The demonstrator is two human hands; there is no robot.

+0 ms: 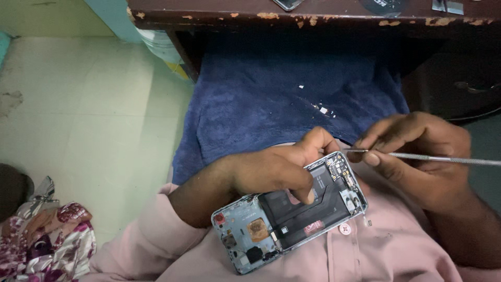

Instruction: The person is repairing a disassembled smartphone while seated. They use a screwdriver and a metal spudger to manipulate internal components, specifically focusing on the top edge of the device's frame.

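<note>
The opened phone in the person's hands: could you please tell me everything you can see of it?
The opened phone lies back-up with its rear cover off, tilted diagonally across the person's pink shirt. A pale blue frame surrounds a large black battery, a copper-coloured square part, and small boards and connectors at both ends. The left hand grips it from above, a fingertip pressing on the battery. The right hand holds a thin metal tool whose tip sits at the phone's upper corner.

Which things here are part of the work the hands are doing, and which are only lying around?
In use:
- opened grey smartphone with black battery, held by left hand
- thin metal pry tool, pinched in right hand
- dark blue towel under the work

Lying about:
- chipped brown wooden desk
- floral cloth
- small white scraps
</note>
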